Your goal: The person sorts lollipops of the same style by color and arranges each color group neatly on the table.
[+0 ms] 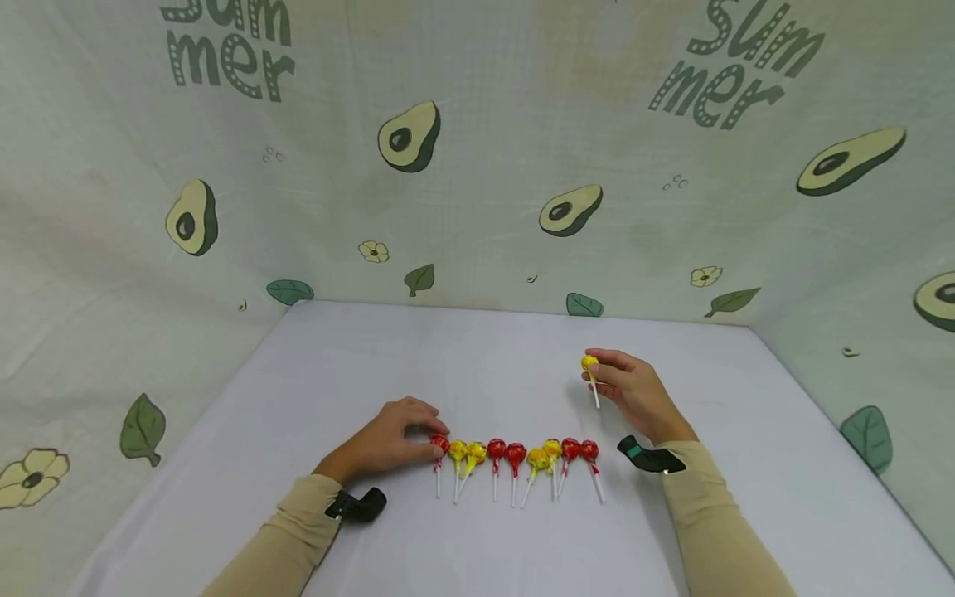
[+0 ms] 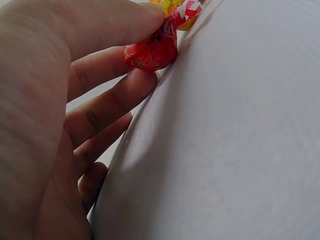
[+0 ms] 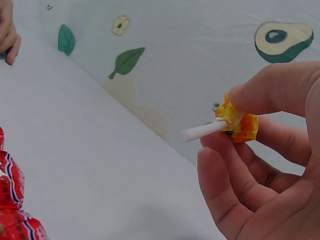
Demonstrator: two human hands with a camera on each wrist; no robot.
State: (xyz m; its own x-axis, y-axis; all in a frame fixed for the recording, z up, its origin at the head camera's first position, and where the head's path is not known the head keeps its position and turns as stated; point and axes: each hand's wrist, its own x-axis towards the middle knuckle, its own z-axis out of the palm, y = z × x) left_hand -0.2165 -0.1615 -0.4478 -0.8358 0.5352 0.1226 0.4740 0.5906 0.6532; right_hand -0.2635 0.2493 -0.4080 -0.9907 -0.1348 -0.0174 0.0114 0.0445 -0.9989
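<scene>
At the left end of a row of lollipops, my left hand (image 1: 394, 437) pinches a red lollipop (image 1: 439, 444) by its wrapped head. The left wrist view shows the thumb and fingers around that red head (image 2: 152, 52), which is at the table surface. Raised over the table, to the right and behind the row, my right hand (image 1: 634, 391) holds a yellow lollipop (image 1: 589, 363). In the right wrist view the thumb and fingertips grip the yellow wrapper (image 3: 245, 127), and the white stick (image 3: 202, 131) points left.
Red and yellow lollipops lie side by side with sticks toward me, among them a yellow one (image 1: 458, 450), a red one (image 1: 516, 453) and a red one (image 1: 589, 450) at the right end. Behind the white table (image 1: 448, 356) hangs a printed cloth (image 1: 485, 149).
</scene>
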